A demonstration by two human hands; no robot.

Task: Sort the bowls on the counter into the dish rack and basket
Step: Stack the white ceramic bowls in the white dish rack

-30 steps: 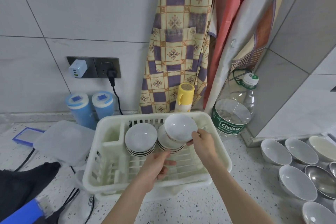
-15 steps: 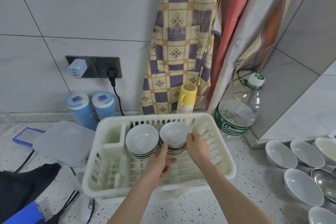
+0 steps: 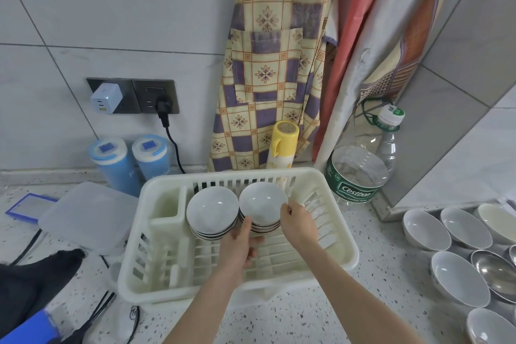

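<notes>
Nearest, two bare forearms reach from the front edge of the desk (image 3: 279, 321) over the front wall of the cream dish rack (image 3: 347, 248), which stands on the desk's middle. The left hand (image 3: 240, 246) rests inside the rack with its thumb up against the near side of the right-hand stack of bowls (image 3: 264, 225), its other fingers loosely curled and holding nothing that I can see; it seems to be there to steady the pile. The right hand (image 3: 298, 222) pinches the right rim of the top bowl (image 3: 262, 201), fingers narrow on the edge, probably to settle it squarely into the stack. Beside it, toward the rack's left, sits a second stack (image 3: 212, 211); both lean toward the rack's back wall. At the desk's right edge, well apart, more loose bowls (image 3: 459, 278) wait to be sorted. Further back, a yellow bottle (image 3: 282, 145) stands behind the rack.
</notes>
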